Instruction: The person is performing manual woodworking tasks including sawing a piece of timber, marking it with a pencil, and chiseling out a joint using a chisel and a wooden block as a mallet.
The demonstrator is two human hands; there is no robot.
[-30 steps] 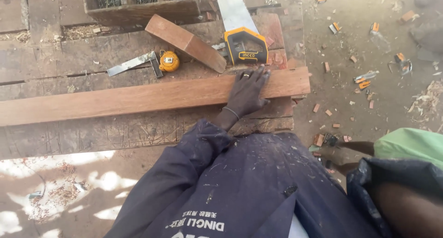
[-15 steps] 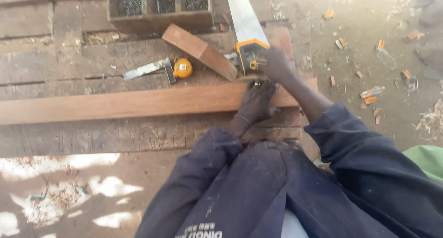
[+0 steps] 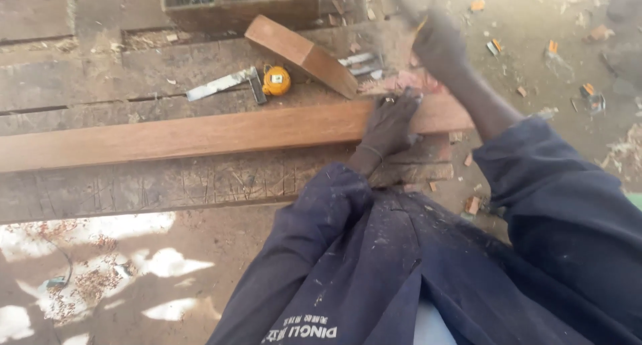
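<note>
Lifted off the bench, right hand grips a blurred saw; left hand presses flat on plank.

I see a reddish-brown plank lying on a grey, weathered worktop scored with dark cut marks. A shorter block is the same warm brown. The tape measure is bright orange-yellow, beside a silvery metal square. My sleeves are dark navy, dusted with pale specks. The ground is dusty brown with white sun patches.
</note>
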